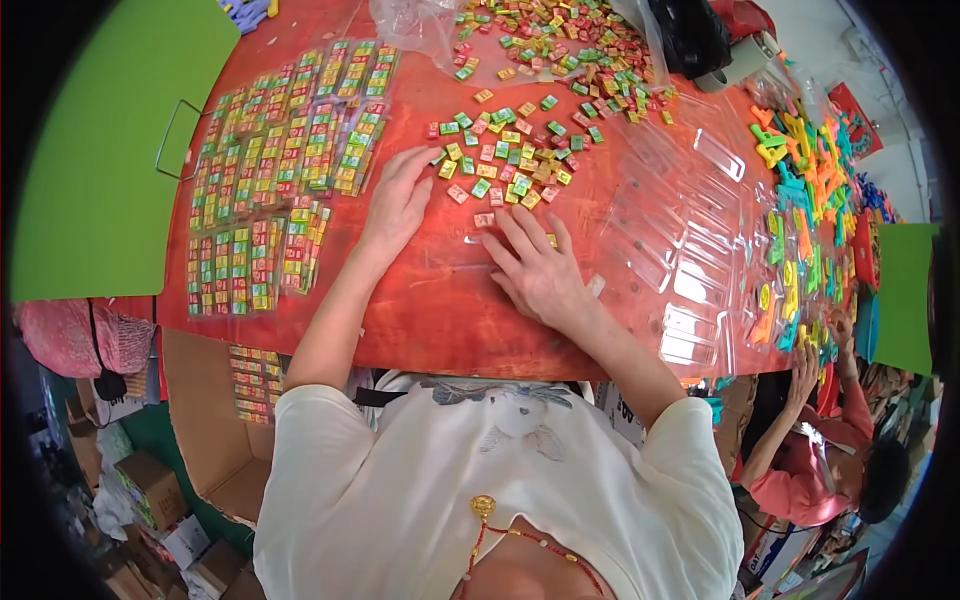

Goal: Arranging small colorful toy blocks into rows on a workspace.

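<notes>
Small wrapped blocks (520, 150) in red, green and yellow, looking like little sweets or gum packs, lie loose in the middle of the red table. My left hand (400, 200) is at their left edge, fingers stretched forward with the thumb a little apart, and the fingertips touch or nearly touch the nearest blocks. Over the near edge of the spread, my right hand (540, 265) is palm down with its fingers apart. A pink block (484, 219) lies by its fingertips, and a yellow one shows between its fingers. Neither hand visibly holds a block.
Filled clear trays (240, 265) of blocks are laid in rows at left. A larger heap (600, 50) sits on plastic at the back. Empty clear trays (690, 250) lie right, beside colourful plastic pieces (815, 180). A co-worker (810, 450) reaches in at far right. A cardboard box (215, 430) stands below left.
</notes>
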